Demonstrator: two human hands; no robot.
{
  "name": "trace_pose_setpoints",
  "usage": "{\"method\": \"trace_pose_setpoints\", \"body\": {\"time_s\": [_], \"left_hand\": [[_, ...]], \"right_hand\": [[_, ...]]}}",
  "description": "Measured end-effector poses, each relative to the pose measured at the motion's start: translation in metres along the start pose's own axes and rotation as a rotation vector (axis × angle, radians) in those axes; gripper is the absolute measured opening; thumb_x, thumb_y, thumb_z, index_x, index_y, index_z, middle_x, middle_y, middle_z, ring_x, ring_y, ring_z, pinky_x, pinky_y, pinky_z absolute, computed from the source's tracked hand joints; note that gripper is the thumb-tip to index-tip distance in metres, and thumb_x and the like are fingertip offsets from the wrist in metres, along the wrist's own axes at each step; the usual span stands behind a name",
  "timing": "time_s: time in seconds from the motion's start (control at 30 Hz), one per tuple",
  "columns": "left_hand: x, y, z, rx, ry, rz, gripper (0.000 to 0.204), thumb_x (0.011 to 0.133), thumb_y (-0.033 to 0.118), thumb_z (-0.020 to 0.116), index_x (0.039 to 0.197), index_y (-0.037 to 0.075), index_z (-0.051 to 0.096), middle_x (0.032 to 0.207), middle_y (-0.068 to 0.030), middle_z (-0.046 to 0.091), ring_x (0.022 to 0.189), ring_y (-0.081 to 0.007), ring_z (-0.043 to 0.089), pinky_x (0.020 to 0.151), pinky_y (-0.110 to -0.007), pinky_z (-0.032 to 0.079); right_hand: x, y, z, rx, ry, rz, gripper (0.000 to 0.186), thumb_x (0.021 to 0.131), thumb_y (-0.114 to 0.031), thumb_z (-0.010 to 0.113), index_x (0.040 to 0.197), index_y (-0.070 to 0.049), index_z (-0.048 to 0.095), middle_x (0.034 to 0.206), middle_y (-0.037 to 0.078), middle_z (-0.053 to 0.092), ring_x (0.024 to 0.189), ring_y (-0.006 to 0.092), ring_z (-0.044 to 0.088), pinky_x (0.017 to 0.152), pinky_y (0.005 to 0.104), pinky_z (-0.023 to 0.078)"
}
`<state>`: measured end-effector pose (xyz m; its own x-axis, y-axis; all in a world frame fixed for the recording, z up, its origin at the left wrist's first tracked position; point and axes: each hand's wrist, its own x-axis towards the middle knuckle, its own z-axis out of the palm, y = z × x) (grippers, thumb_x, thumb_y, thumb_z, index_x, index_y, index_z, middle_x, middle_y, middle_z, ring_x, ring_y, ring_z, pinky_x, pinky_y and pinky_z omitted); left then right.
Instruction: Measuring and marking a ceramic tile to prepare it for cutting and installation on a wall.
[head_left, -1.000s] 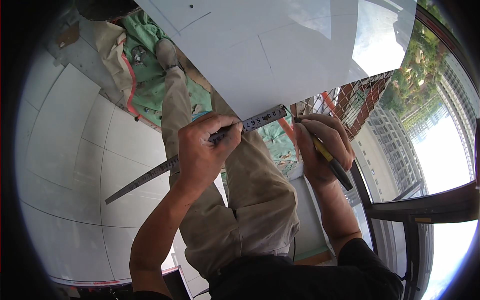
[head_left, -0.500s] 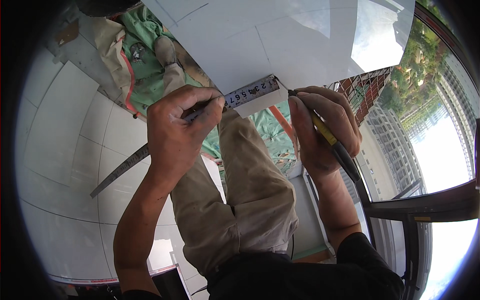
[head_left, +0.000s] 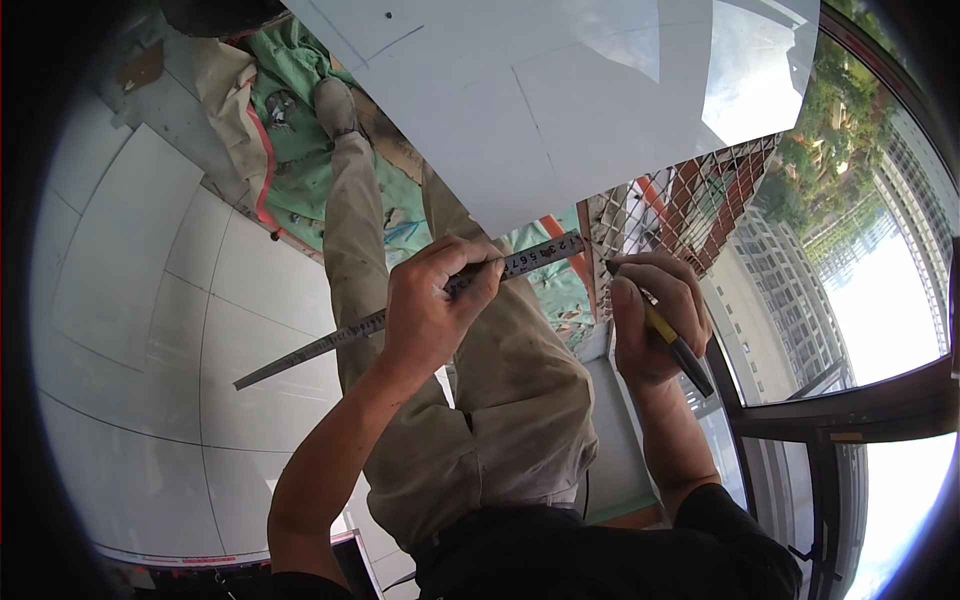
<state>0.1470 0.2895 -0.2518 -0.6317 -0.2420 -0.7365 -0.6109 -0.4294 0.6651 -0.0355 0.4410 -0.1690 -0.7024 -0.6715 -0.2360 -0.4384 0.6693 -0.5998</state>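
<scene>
Between the thumb and fingers of my left hand [head_left: 437, 300] is a worn metal ruler strip [head_left: 545, 255], with numbered marks. Its short end points right toward my other hand, and its long end slants down to the left over my trouser leg. My right hand [head_left: 660, 315] grips a black and yellow marker pen [head_left: 675, 347], its tip up near the thumb. Just beyond both hands lies a large glossy white tile [head_left: 560, 110], bearing thin pencil-like lines. The ruler is apart from the tile, below its near corner.
Green sheeting [head_left: 300, 165] and debris cover the floor near my shoe [head_left: 336, 105]. A wire mesh [head_left: 690, 200] stands right of the tile. Large pale floor tiles [head_left: 255, 330] spread to the left. A dark-framed window [head_left: 850, 420] is at the right.
The ruler has come off the tile's near edge, moving down and right with my left hand. My right hand has drawn slightly down, away from the tile, still holding the pen.
</scene>
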Motion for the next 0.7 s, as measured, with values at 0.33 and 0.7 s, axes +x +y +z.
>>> {"method": "trace_pose_setpoints", "body": {"time_s": [0.33, 0.7], "left_hand": [[-0.052, 0.07, -0.001, 0.316, -0.035, 0.242, 0.009, 0.1, 0.006, 0.078, 0.108, 0.003, 0.075, 0.094, -0.0098, 0.073, 0.075, -0.0269, 0.071, 0.066, -0.039, 0.055], [-0.114, 0.196, 0.013, 0.977, -0.198, 0.338, 0.02, 0.096, 0.022, 0.082, 0.109, 0.006, 0.078, 0.1, -0.0133, 0.077, 0.091, -0.0373, 0.075, 0.079, -0.048, 0.059]], "right_hand": [[-0.026, -0.038, -0.039, 0.297, -0.152, 0.402, 0.014, 0.106, -0.012, 0.072, 0.109, 0.001, 0.073, 0.097, 0.015, 0.069, 0.084, 0.0298, 0.068, 0.076, 0.0408, 0.055], [-0.15, 0.025, -0.096, 1.361, 0.023, 0.953, 0.014, 0.111, -0.019, 0.072, 0.107, -0.006, 0.07, 0.078, -0.006, 0.056, 0.057, 0.0026, 0.041, 0.05, 0.0236, 0.029]]}}
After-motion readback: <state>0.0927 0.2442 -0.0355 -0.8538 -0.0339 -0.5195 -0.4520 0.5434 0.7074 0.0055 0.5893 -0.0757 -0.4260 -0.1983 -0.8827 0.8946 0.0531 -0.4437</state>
